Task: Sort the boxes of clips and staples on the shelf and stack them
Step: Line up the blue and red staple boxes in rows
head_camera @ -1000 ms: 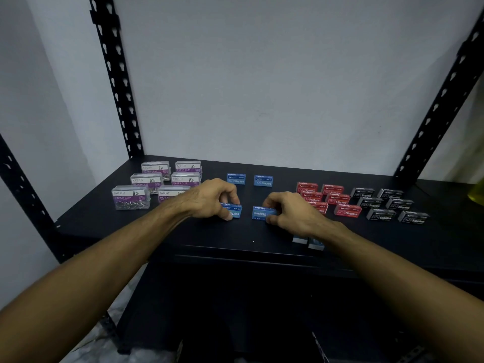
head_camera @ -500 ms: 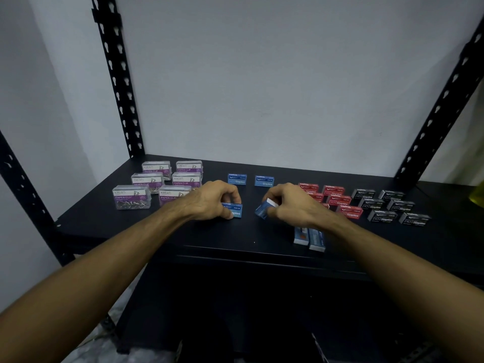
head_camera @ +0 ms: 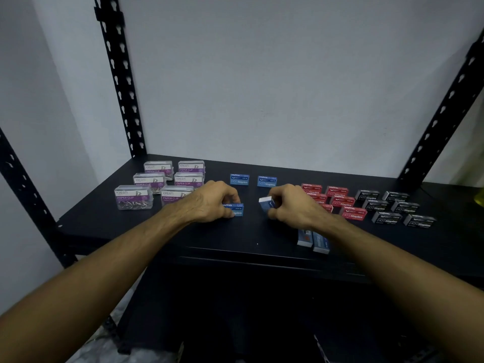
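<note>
On the black shelf (head_camera: pixel 235 237), my left hand (head_camera: pixel 209 201) grips a blue staples box (head_camera: pixel 237 209) that rests on the shelf surface. My right hand (head_camera: pixel 290 204) holds another blue staples box (head_camera: pixel 265 203), lifted and tilted with its white end showing. Two more blue staples boxes (head_camera: pixel 239 179) (head_camera: pixel 266 181) stand behind the hands. Several clear paper clip boxes with purple labels (head_camera: pixel 133 197) sit at the left. Red staples boxes (head_camera: pixel 353 213) and black staples boxes (head_camera: pixel 387 218) are grouped at the right. Two blue boxes (head_camera: pixel 313 238) lie near the front edge under my right wrist.
Black perforated uprights (head_camera: pixel 120 82) (head_camera: pixel 442 113) frame the shelf against a white wall. The shelf's front edge (head_camera: pixel 235 254) runs just below my hands. Something yellow (head_camera: pixel 480 197) shows at the far right edge.
My right hand has lifted its blue box off the shelf and tilted it, white end up. My left hand stays on its box. The two boxes under my right wrist have come into view.
</note>
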A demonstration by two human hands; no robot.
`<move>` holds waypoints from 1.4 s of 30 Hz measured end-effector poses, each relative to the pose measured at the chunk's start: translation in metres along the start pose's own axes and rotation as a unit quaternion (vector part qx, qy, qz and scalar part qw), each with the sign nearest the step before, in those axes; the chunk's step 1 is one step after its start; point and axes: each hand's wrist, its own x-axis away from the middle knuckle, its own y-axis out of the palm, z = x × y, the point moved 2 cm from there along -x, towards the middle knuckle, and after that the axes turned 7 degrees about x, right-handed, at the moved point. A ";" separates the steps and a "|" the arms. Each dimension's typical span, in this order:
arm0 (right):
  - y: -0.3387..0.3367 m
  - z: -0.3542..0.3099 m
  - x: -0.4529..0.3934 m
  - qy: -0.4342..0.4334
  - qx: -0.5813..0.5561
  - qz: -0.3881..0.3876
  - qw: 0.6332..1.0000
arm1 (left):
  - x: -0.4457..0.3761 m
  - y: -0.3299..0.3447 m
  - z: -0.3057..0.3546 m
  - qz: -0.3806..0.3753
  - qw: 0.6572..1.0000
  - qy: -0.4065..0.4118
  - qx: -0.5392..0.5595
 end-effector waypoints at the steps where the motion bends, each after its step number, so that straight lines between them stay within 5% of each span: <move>1: -0.001 -0.001 -0.002 -0.004 0.027 -0.005 1.000 | -0.001 0.000 0.001 0.005 1.000 0.000 -0.004; 18: 0.013 0.007 -0.046 0.011 0.125 0.003 0.992 | -0.035 0.011 0.004 0.108 0.993 -0.036 -0.037; 36: 0.009 0.015 -0.066 0.012 0.134 0.013 0.991 | -0.059 0.011 0.005 0.123 0.989 -0.039 -0.070; 42: -0.010 0.009 -0.048 -0.008 0.142 0.075 0.987 | -0.050 0.003 0.008 0.157 0.983 -0.041 -0.090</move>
